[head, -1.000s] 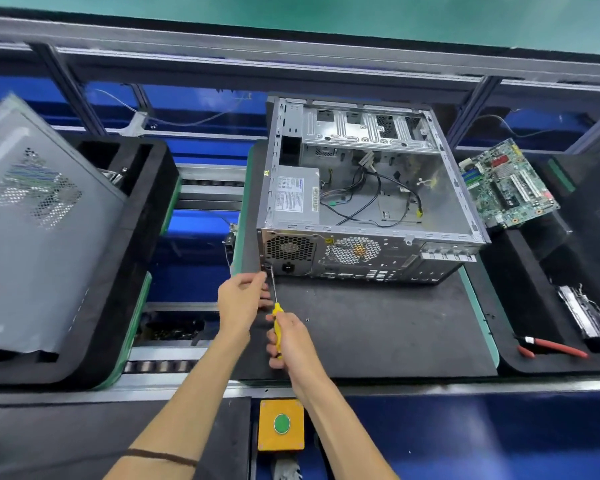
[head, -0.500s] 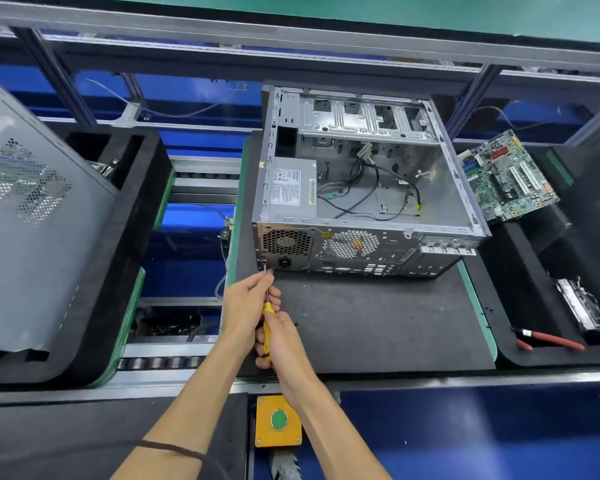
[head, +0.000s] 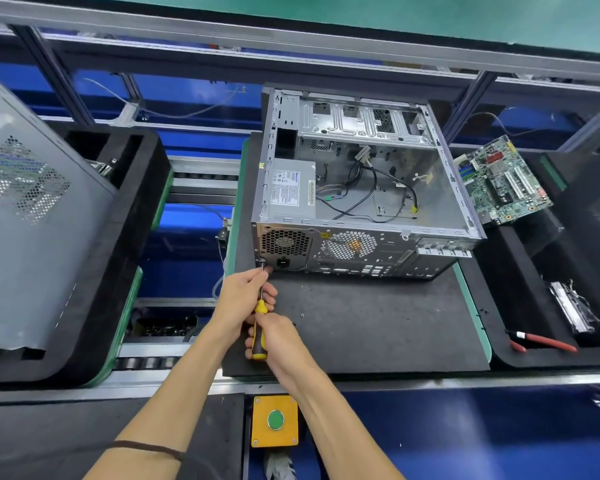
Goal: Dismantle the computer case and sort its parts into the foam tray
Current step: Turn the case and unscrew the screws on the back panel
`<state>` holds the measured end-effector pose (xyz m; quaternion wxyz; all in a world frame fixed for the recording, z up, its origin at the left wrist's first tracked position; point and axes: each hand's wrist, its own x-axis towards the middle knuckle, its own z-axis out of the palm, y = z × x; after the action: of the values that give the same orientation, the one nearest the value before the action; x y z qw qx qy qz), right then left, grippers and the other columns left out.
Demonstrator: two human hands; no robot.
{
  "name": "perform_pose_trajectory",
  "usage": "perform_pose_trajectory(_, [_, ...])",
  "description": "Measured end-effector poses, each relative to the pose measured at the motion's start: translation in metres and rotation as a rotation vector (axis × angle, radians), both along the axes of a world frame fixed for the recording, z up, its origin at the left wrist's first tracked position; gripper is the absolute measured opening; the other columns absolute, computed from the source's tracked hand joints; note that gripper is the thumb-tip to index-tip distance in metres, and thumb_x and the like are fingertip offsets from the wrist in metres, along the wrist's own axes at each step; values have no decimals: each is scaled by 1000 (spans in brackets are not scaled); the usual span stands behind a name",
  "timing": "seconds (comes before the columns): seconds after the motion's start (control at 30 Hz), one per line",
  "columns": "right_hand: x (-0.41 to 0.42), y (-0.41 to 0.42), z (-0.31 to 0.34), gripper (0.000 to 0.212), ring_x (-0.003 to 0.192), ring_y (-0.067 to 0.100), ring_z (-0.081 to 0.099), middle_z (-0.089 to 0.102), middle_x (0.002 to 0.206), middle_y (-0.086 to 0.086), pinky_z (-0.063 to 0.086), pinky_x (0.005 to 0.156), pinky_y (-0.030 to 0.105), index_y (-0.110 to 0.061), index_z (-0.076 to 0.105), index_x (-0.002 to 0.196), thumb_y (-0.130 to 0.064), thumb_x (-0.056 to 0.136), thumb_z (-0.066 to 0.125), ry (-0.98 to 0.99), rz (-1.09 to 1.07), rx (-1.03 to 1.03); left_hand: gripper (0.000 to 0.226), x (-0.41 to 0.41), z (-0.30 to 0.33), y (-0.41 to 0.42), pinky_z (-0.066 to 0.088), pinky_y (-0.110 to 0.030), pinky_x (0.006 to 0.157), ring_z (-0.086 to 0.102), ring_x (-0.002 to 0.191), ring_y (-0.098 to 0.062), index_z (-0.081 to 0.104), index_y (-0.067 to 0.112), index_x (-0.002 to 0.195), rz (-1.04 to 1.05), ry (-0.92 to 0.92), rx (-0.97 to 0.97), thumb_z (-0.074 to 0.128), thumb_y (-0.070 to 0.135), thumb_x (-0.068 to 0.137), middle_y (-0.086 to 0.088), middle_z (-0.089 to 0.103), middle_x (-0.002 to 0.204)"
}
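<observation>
Yellow screwdriver (head: 259, 332) handle half hidden in right hand (head: 278, 342); tip indistinct.

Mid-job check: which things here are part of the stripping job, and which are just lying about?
In the job:
computer case
power supply
screwdriver, held by right hand, shaft steadied by left hand
circuit board
side panel
foam tray

Lying about:
red pliers
green button box
</observation>
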<state>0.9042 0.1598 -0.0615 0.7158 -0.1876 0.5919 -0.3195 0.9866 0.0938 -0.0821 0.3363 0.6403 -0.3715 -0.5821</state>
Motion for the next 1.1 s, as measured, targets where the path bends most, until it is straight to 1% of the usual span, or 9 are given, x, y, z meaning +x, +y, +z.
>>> perform_pose_trajectory(0.1, [2, 3, -2, 19, 65, 17, 66, 70, 71, 4, 58, 60, 29, -3, 56, 115, -19, 104, 54, 41, 9, -21, 36, -1, 1, -1, 54, -26, 55, 65, 57, -14, 71, 4, 79, -50, -77, -35, 52, 24, 103, -8, 73, 69])
perform_pose_trajectory(0.17, [4, 4, -5, 14, 57, 13, 60, 64, 66, 2, 53, 55, 27, -6, 53, 107, -17, 101, 60, 82, -48, -27, 27, 0, 0, 0, 53, -22, 54, 66, 57, -12, 73, 7, 82, -27, -112, -61, 58, 22, 100, -6, 73, 69])
perform_pose_trajectory(0.23, [4, 4, -7, 9, 55, 10, 51, 55, 63, -1, 46, 51, 25, -10, 55, 101, -18, 102, 59, 64, -107, -22, 17, 0, -2, 2, 54, -22, 54, 67, 59, -14, 74, 9, 86, 18, -61, -67, 65, 20, 96, -7, 74, 71])
perform_pose_trajectory(0.4, [10, -2, 5, 34, 48, 13, 46, 48, 56, 2, 39, 47, 25, -11, 56, 78, -24, 108, 46, -24, -151, 64, 19, -1, -5, 6, 59, -32, 61, 69, 61, -21, 73, 7, 89, 64, 18, -79, 63, 21, 98, -10, 72, 70])
perform_pose_trajectory(0.47, [9, -2, 9, 36, 50, 14, 46, 47, 57, 4, 39, 47, 26, -10, 55, 77, -22, 109, 45, -22, -148, 70, 16, -3, -6, 9, 61, -35, 62, 68, 60, -21, 71, 11, 96, 63, 31, -102, 58, 19, 100, -7, 68, 68])
perform_pose_trajectory(0.53, [8, 0, 12, 36, 52, 15, 46, 46, 59, 5, 39, 49, 26, -9, 56, 77, -20, 109, 45, -14, -147, 69, 16, -4, -7, 13, 60, -30, 58, 67, 57, -19, 69, 11, 98, 53, 18, -149, 55, 18, 102, -4, 64, 65])
perform_pose_trajectory(0.73, [8, 2, 14, 34, 55, 15, 47, 47, 63, 7, 38, 51, 26, -9, 57, 79, -19, 109, 44, 5, -147, 65, 27, -7, -5, 15, 58, -29, 53, 64, 56, -22, 63, 5, 81, 46, -16, -201, 54, 19, 101, -5, 58, 60])
perform_pose_trajectory(0.93, [8, 3, 7, 32, 56, 15, 52, 53, 63, 6, 41, 52, 27, -9, 62, 84, -24, 108, 46, 20, -147, 53, 28, -8, -6, 14, 59, -32, 53, 64, 56, -21, 61, 4, 79, 46, -34, -213, 53, 18, 102, -4, 58, 59])
perform_pose_trajectory(1.1, [8, 2, 7, 36, 54, 14, 51, 52, 59, 4, 41, 51, 26, -10, 60, 78, -25, 108, 46, 27, -132, 49, 25, -7, -5, 13, 57, -30, 52, 65, 56, -22, 63, 4, 83, 69, -32, -190, 53, 17, 102, -5, 58, 59])
